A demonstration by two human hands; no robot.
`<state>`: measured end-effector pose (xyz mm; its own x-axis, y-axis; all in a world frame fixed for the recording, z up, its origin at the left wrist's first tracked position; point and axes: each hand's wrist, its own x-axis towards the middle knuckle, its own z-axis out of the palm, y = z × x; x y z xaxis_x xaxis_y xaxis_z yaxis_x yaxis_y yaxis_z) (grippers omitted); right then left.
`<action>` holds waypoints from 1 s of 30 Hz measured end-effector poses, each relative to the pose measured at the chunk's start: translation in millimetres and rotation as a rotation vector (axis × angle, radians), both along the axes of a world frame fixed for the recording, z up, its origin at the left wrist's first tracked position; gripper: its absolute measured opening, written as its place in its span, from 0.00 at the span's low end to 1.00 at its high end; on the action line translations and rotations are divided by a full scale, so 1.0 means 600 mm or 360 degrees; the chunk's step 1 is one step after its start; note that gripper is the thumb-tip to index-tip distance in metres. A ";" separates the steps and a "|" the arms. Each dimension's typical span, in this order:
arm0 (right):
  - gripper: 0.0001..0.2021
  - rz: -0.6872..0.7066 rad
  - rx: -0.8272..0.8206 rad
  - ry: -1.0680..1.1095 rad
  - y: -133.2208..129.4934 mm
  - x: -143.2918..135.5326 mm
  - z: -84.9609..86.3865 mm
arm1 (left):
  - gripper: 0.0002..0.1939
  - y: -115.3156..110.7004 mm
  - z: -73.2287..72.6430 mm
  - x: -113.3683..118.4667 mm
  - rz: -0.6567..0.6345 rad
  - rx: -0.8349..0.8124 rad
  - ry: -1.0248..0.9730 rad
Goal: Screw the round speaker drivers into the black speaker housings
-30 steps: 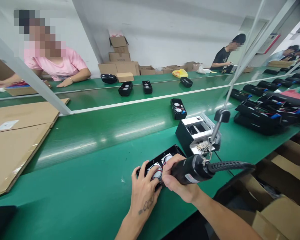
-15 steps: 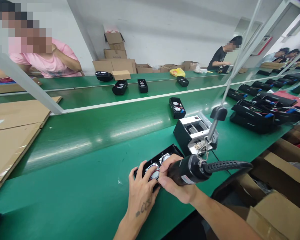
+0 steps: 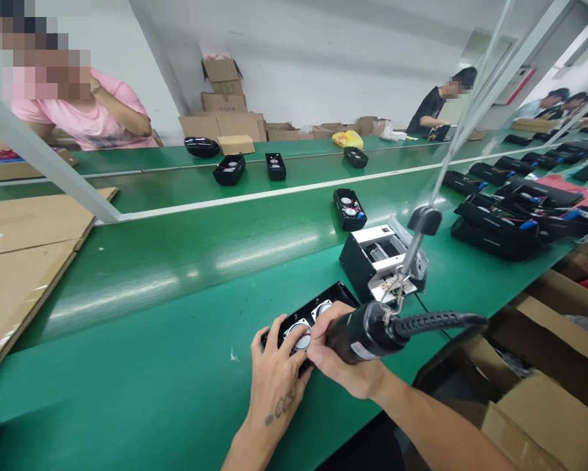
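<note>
A black speaker housing with two round silver speakers lies aslant on the green bench. My left hand grips its near left end, fingers bent over the edge and beside the nearer speaker. In my right hand is a black electric screwdriver, tilted, its cord running off to the right and its top hooked to a hanging rod. The tool's tip is hidden behind my fingers, close to the nearer speaker. Just beyond stands a black and white screw feeder.
Several black housings rest on the belt, one near the feeder. A pile of black housings is at right, cardboard boxes below it. Flat cardboard lies at left. People sit across the belt.
The housings on the far belt have shifted slightly left, and the one near the feeder slightly right. Both hands keep nearly the same place on the housing and screwdriver.
</note>
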<state>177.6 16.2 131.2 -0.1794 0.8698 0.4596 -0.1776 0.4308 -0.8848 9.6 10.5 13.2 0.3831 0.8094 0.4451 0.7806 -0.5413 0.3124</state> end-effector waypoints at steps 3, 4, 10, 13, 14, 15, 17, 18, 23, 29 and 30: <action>0.09 -0.0070 0.0052 -0.0082 0.002 -0.001 -0.008 | 0.12 -0.001 0.001 0.001 -0.0009 0.0006 0.0017; 0.09 -0.0090 0.0081 -0.0113 0.002 -0.001 -0.009 | 0.12 -0.002 0.001 0.000 -0.0017 0.0017 0.0015; 0.09 -0.0141 0.0217 -0.0287 0.003 -0.003 -0.001 | 0.20 0.003 -0.004 -0.013 -0.0084 0.0074 0.0130; 0.12 -0.0177 0.0223 -0.0376 0.003 -0.009 0.007 | 0.21 0.008 -0.006 -0.017 -0.0128 0.0128 0.0212; 0.12 -0.0194 0.0246 -0.0411 0.003 -0.013 0.009 | 0.21 0.009 -0.005 -0.017 -0.0126 0.0145 0.0202; 0.13 -0.0208 0.0275 -0.0424 0.002 -0.018 0.010 | 0.20 0.009 -0.004 -0.015 -0.0111 0.0152 0.0175; 0.14 -0.0183 0.0295 -0.0409 0.000 -0.028 0.009 | 0.18 0.009 0.001 -0.011 -0.0082 0.0150 0.0106; 0.14 -0.0156 0.0269 -0.0367 -0.002 -0.030 0.008 | 0.18 0.010 0.003 -0.011 -0.0070 0.0147 0.0080; 0.09 -0.0144 -0.0052 0.0246 -0.003 0.033 0.012 | 0.08 0.020 0.008 -0.056 -0.0215 0.0112 0.0208; 0.11 -0.1308 0.0101 0.0294 0.050 0.222 0.038 | 0.04 0.022 -0.008 -0.131 -0.0263 0.0225 0.0322; 0.12 -0.1392 0.0105 0.0263 0.061 0.243 0.035 | 0.06 0.023 -0.007 -0.131 -0.0295 0.0271 0.0374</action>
<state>323.3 52.9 152.3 0.6089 0.6353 0.4750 0.1157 0.5213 -0.8455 -68.8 24.1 9.3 0.6247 0.6381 0.4501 0.7041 -0.7095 0.0287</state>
